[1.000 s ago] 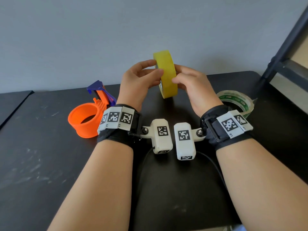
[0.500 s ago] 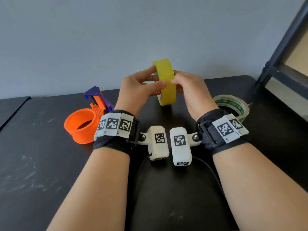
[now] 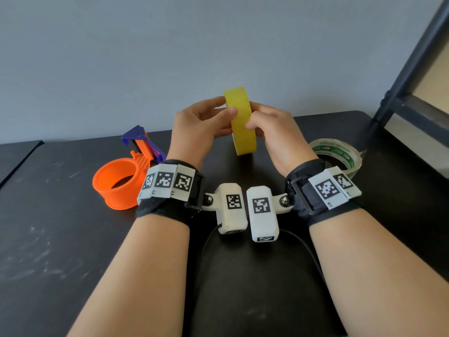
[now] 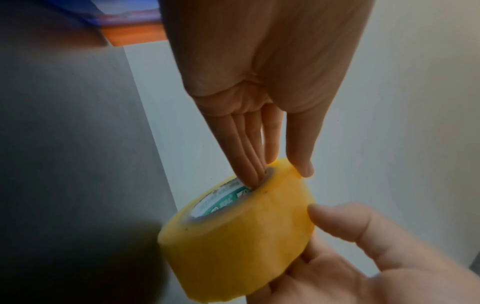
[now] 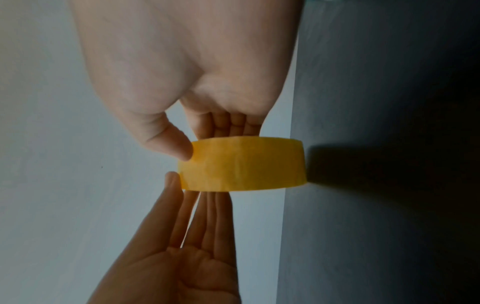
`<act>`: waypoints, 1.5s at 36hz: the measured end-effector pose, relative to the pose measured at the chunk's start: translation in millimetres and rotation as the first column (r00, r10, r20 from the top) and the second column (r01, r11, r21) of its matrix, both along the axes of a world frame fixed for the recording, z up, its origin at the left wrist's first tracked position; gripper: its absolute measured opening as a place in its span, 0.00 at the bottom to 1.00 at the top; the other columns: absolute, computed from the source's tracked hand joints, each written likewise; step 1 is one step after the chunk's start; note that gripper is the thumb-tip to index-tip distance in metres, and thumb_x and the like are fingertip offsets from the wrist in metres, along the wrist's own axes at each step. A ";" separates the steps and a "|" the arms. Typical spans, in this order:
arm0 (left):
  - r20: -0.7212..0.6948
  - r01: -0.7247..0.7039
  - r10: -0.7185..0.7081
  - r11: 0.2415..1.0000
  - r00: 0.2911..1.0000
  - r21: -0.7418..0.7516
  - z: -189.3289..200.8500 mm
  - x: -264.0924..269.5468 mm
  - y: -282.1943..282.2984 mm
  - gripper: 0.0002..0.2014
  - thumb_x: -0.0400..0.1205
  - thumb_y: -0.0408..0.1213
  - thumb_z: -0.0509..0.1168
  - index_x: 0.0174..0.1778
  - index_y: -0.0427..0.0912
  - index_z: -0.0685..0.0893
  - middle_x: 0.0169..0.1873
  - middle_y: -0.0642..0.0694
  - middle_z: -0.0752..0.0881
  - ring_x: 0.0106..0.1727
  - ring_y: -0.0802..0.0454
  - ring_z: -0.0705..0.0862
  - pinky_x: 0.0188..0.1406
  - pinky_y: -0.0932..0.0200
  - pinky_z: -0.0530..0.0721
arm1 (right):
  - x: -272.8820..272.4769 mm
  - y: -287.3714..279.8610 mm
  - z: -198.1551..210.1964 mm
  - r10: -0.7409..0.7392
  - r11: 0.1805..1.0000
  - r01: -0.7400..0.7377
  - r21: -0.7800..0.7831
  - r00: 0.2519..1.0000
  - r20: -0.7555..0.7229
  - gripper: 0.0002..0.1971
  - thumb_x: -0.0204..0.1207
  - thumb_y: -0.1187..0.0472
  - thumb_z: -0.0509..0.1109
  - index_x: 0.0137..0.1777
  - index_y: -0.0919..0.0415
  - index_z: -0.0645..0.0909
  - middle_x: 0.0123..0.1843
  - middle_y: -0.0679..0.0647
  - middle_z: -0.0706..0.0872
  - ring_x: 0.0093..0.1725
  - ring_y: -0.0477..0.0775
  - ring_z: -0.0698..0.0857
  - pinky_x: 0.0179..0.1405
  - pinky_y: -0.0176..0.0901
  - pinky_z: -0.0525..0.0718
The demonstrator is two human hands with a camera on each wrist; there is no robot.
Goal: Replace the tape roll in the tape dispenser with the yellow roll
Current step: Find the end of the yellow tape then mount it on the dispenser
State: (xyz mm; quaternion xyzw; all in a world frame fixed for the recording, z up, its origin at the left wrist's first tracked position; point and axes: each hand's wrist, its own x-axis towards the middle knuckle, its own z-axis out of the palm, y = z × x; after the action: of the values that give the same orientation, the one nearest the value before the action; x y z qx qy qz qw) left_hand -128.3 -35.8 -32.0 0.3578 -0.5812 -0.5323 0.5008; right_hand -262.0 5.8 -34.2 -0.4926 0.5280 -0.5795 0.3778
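The yellow tape roll [image 3: 240,122] stands on edge between my two hands, its lower edge close to the black table [image 3: 73,251]. My left hand [image 3: 201,125] holds it with fingers inside the core and thumb on the outer face; the left wrist view shows the yellow roll [image 4: 233,236] with the fingers [image 4: 249,164] in its core. My right hand [image 3: 274,132] grips the other side, its thumb [image 5: 176,148] on the yellow roll's [image 5: 241,164] rim. The orange tape dispenser [image 3: 119,183] with a blue blade end lies left of my left wrist, its hub bare.
A clear tape roll with a green core [image 3: 337,154] lies flat on the table beside my right wrist. A dark shelf frame [image 3: 401,98] rises at the right. A grey wall [image 3: 145,57] stands behind the table.
Both hands kept hold of the yellow roll, which turned slightly until its edge faces me and now sits a little lower in view. The thumbs shifted a little on its rim.
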 end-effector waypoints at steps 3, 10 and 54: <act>0.061 0.037 -0.037 0.999 0.997 -0.011 0.4 -0.1 -0.3 0.22 0.79 0.34 0.72 0.70 0.37 0.82 0.51 0.40 0.92 0.51 0.48 0.91 0.58 0.49 0.89 | -2.1 -1.9 -0.1 -0.015 1.000 0.015 0.004 1.000 0.017 0.17 0.66 0.63 0.64 0.49 0.50 0.90 0.52 0.63 0.90 0.50 0.59 0.85 0.55 0.54 0.82; 0.116 0.143 -0.142 0.990 0.983 0.002 3.2 2.2 1.1 0.30 0.76 0.28 0.73 0.76 0.41 0.76 0.49 0.39 0.91 0.57 0.40 0.89 0.61 0.47 0.87 | -2.9 -2.6 2.8 -0.020 1.000 0.020 0.017 1.000 0.017 0.15 0.64 0.59 0.67 0.47 0.49 0.91 0.54 0.64 0.91 0.61 0.67 0.86 0.69 0.66 0.81; 0.024 0.053 -0.053 0.999 0.998 0.004 4.0 0.3 4.2 0.28 0.75 0.29 0.75 0.73 0.35 0.78 0.48 0.34 0.91 0.50 0.37 0.91 0.55 0.46 0.90 | -0.7 -5.6 -2.7 -0.007 1.000 0.006 0.021 0.998 0.064 0.13 0.59 0.61 0.62 0.41 0.54 0.85 0.44 0.57 0.87 0.53 0.63 0.85 0.66 0.66 0.80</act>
State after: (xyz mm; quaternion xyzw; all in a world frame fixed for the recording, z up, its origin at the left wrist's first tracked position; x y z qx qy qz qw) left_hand -128.0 -31.6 -28.0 0.3497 -0.5956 -0.5418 0.4790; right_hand -262.7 0.2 -36.9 -0.4680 0.5231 -0.5909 0.3976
